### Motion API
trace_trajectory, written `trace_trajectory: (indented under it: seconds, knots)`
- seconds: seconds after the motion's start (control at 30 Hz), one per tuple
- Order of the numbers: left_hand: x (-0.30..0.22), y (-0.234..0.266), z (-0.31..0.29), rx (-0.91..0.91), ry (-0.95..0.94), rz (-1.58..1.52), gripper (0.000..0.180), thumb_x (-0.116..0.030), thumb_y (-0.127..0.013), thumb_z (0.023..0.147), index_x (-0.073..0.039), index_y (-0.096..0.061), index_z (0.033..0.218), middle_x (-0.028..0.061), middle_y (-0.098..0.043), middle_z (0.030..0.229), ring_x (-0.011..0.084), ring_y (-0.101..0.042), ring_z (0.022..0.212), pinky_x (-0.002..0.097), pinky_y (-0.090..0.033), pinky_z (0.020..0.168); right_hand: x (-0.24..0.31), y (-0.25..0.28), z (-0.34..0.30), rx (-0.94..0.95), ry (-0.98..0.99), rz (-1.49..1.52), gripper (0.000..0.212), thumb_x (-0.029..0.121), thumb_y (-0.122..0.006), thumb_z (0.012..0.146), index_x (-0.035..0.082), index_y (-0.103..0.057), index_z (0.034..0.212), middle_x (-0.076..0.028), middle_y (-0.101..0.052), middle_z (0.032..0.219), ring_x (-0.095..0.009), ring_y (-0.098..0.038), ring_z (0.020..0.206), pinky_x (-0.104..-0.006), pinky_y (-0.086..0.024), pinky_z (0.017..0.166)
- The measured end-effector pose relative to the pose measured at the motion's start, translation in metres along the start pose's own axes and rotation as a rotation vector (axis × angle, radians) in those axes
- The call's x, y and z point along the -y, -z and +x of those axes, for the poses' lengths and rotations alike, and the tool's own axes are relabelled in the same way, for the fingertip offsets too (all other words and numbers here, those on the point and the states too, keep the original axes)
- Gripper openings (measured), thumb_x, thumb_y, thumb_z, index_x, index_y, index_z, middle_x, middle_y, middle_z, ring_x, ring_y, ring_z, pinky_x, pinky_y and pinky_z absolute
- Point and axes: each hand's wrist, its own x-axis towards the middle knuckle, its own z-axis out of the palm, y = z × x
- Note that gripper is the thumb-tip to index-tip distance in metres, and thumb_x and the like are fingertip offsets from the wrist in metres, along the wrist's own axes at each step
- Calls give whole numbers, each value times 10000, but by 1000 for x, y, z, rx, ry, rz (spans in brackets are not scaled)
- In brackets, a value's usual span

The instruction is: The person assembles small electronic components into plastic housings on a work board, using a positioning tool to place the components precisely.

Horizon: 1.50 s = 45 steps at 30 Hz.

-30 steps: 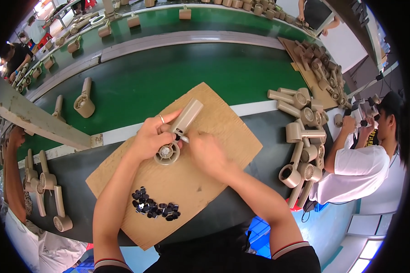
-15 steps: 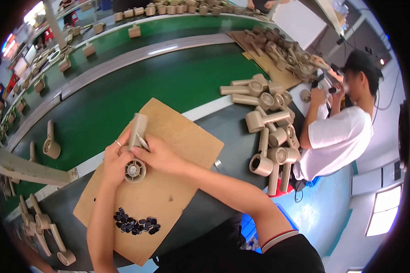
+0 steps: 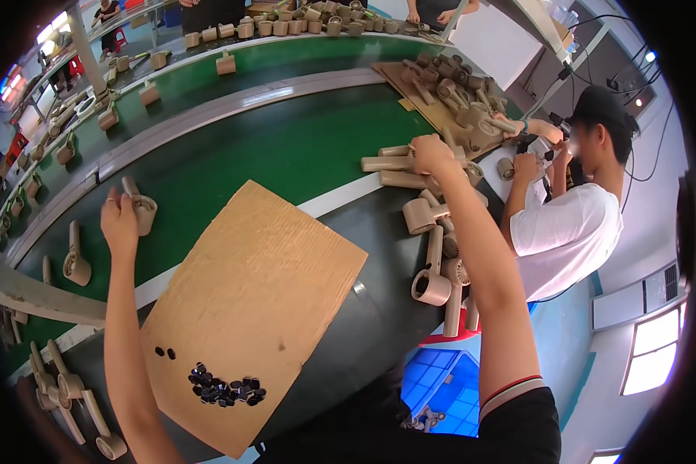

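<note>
Over the left part of the green belt, my left hand (image 3: 120, 226) is closed at the side of a beige handheld fan body (image 3: 145, 215), its short handle pointing up and away. My right hand (image 3: 433, 157) reaches to the pile on the right, fingers curled round a beige handheld fan body (image 3: 397, 164) there; its grip is partly hidden by the hand. Between my arms lies a brown cardboard sheet (image 3: 263, 263). Small black glossy pieces (image 3: 223, 389) are heaped near its lower edge, and two more black pieces (image 3: 165, 353) lie apart to the left.
More fan bodies (image 3: 429, 286) lie on the dark table edge at right, others (image 3: 69, 385) at lower left. A co-worker in a white shirt (image 3: 568, 232) sits at right by a heaped board (image 3: 421, 97). A blue crate (image 3: 448, 387) stands below. A metal post (image 3: 39, 290) crosses at left.
Both hands have left the cardboard. My left hand has carried the fan body left onto the belt; my right hand has moved to the right-hand pile. Two black pieces now lie apart from the heap.
</note>
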Motion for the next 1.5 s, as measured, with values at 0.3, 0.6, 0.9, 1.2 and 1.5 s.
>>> trace_trajectory:
  seconds: [0.3, 0.6, 0.9, 1.2, 1.5]
  knots:
    - [-191, 4, -109, 882, 736, -1090, 607, -478, -599, 904, -4, -544, 1278, 158, -664, 1107, 246, -657, 977, 368, -512, 811, 133, 41, -108, -642, 394, 410, 499, 131, -772, 691, 91, -579, 1149, -167, -510, 1047, -371, -657, 774, -448, -565, 637]
    - [-126, 31, -63, 609, 1010, -1431, 495, -532, -521, 917, -49, -625, 951, 115, -637, 848, 260, -644, 776, 349, -522, 607, 261, -24, -278, -176, 1209, 1155, 343, -51, -664, 676, 52, -669, 1003, -108, -590, 1048, -287, -636, 788, -372, -533, 634]
    - [-103, 42, -91, 645, 807, -1209, 480, -490, -453, 998, -36, -588, 1080, 42, -627, 883, 150, -639, 770, 307, -544, 689, 236, -33, -337, 186, 1053, 929, 219, 64, -720, 817, 56, -676, 1031, -76, -588, 958, -268, -630, 805, -370, -523, 706]
    - [-102, 15, -115, 756, 624, -1178, 529, -470, -347, 1020, 7, -532, 1152, 167, -659, 787, 232, -664, 726, 328, -530, 646, 231, -39, -343, 144, 1069, 979, 229, 64, -729, 798, 78, -675, 1020, -52, -579, 960, -259, -630, 772, -363, -526, 630]
    - [-117, 29, -138, 830, 307, -1074, 503, -268, -402, 990, 50, -430, 1378, 139, -617, 1114, 186, -635, 892, 296, -514, 802, 247, 9, -247, -155, 516, 1472, 110, 4, -693, 842, 14, -711, 949, -53, -692, 857, -109, -629, 721, -266, -505, 658]
